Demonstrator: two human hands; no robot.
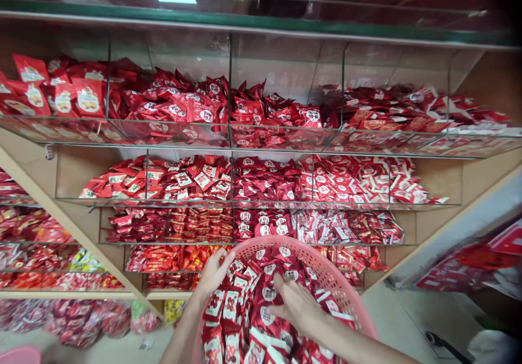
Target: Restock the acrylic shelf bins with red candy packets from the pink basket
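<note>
A pink plastic basket (326, 269) sits low in the middle of the head view, heaped with red snack packets (261, 299). My left hand (214, 273) rests at the basket's far left rim, fingers curled over the packets there. My right hand (296, 303) lies inside the basket on the pile, fingers bent and pinching into the red packets. What exactly each hand grips among the packets is hard to make out.
Clear-fronted shelf bins (230, 136) rise in tiers ahead, filled with red packets (196, 108). More stocked shelves (36, 233) stand at the left, with bagged sweets (81, 318) below. A wooden slanted frame (61, 212) divides them. Floor shows at lower right.
</note>
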